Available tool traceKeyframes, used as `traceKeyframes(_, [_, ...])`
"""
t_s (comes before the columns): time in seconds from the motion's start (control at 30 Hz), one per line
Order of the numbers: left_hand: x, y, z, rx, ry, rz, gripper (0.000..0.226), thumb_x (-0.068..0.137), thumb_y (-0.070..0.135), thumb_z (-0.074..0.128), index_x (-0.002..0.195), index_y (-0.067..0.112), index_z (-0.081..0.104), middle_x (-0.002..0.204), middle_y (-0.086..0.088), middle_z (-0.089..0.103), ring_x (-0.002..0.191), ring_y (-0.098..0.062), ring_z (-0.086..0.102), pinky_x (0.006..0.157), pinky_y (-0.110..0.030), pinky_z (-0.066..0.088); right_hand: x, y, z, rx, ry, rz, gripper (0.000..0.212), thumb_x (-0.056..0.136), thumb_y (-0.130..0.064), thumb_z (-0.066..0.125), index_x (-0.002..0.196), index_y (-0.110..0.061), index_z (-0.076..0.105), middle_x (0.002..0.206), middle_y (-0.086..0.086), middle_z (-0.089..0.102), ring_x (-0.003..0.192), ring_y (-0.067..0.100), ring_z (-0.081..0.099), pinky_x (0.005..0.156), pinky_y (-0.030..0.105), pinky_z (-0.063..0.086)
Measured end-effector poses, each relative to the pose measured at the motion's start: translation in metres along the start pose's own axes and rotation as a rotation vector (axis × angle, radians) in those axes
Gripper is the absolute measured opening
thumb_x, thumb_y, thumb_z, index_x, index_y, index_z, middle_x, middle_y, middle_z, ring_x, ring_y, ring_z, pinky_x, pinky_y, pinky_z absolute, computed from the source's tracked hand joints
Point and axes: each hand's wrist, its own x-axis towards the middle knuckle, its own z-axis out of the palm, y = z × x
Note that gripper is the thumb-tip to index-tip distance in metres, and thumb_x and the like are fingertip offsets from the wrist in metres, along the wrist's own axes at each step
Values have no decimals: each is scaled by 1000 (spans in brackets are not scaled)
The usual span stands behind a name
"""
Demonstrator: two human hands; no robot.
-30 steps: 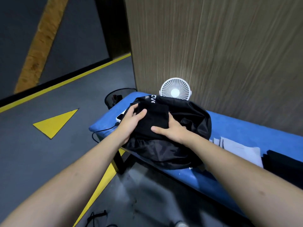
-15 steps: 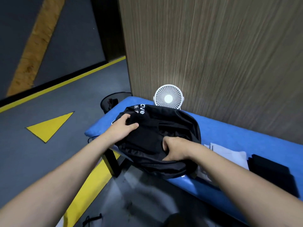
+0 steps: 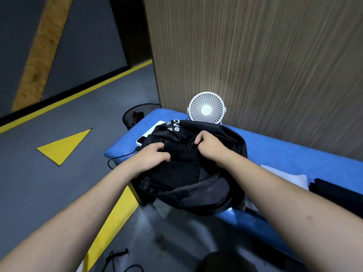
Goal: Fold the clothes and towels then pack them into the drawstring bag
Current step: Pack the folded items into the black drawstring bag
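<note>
A black drawstring bag (image 3: 206, 191) with white lettering lies on the left end of the blue bench (image 3: 284, 156). My left hand (image 3: 152, 156) grips the bag's black fabric at its left side. My right hand (image 3: 210, 144) pinches the fabric at the bag's upper edge, fingers curled. A dark folded garment (image 3: 182, 169) shows between my hands, partly inside the bag. A white folded towel (image 3: 284, 174) and a black folded cloth (image 3: 337, 191) lie on the bench to the right.
A white desk fan (image 3: 206, 107) stands behind the bag against the wood-grain wall. A white device (image 3: 148, 135) with a black cable lies under the bag's left edge. A black mesh bin (image 3: 135, 115) stands on the floor left of the bench.
My right hand has moved from the bag's near edge up to its far edge and now pinches the fabric there. My left hand has shifted slightly inward, still gripping the fabric.
</note>
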Motion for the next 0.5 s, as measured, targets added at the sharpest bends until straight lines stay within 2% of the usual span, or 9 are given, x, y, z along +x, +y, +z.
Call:
traceKeyframes(0.07, [-3, 4, 1, 32, -6, -17, 35, 68, 34, 61, 96, 14, 66, 98, -5, 74, 95, -23, 70, 92, -45, 54, 3, 3, 1, -3, 0, -46, 36, 81, 5, 39, 106, -11, 59, 100, -2, 57, 96, 20, 53, 69, 24, 35])
traceKeyframes(0.13, [-5, 7, 3, 69, -2, -34, 31, 71, 33, 60, 96, 16, 67, 95, -3, 75, 93, -21, 71, 90, -42, 54, 7, 9, 1, -47, 73, -143, 50, 79, 10, 44, 123, -8, 58, 126, 5, 52, 121, 21, 48, 90, 14, 31])
traceKeyframes(0.2, [-4, 9, 6, 107, 1, -43, 24, 77, 31, 59, 97, 18, 67, 96, -1, 74, 93, -20, 70, 88, -40, 54, 10, 15, 2, -86, 128, -236, 63, 79, 11, 47, 139, -7, 50, 149, 12, 38, 143, 24, 31, 111, 16, 18])
traceKeyframes(0.27, [-2, 10, 9, 127, -5, -35, 30, 81, 37, 59, 104, 21, 64, 106, 3, 71, 98, -17, 66, 93, -39, 53, 9, 17, 5, -64, 147, -288, 69, 80, 11, 49, 146, -9, 44, 158, 11, 25, 148, 22, 21, 115, 16, 12])
traceKeyframes(0.33, [-1, 10, 15, 111, -10, -25, 51, 86, 57, 57, 120, 19, 60, 121, 5, 64, 108, -15, 61, 97, -34, 48, 9, 15, 7, -12, 161, -321, 68, 81, 10, 52, 145, -9, 45, 158, 9, 28, 146, 19, 26, 114, 15, 16])
traceKeyframes(0.4, [1, 11, 21, 135, 65, -30, 77, 86, 74, 46, 136, 16, 50, 135, 1, 58, 121, -20, 56, 100, -35, 44, 10, 11, 6, 22, 157, -313, 54, 82, 7, 55, 133, -11, 59, 142, 8, 51, 130, 20, 50, 113, 24, 33])
traceKeyframes(0.47, [2, 9, 26, 198, 200, -9, 70, 93, 68, 42, 141, 18, 42, 139, -5, 56, 125, -26, 53, 96, -36, 41, 7, 7, 5, -17, 171, -267, 32, 86, -8, 57, 111, -22, 71, 115, 0, 70, 102, 15, 63, 100, 36, 47])
traceKeyframes(0.5, [3, 7, 28, 196, 256, 17, 60, 96, 62, 43, 141, 22, 40, 138, -6, 56, 124, -28, 54, 93, -35, 41, 3, 5, 4, -48, 175, -261, 22, 88, -21, 55, 102, -27, 72, 104, -5, 73, 97, 15, 64, 96, 38, 49])
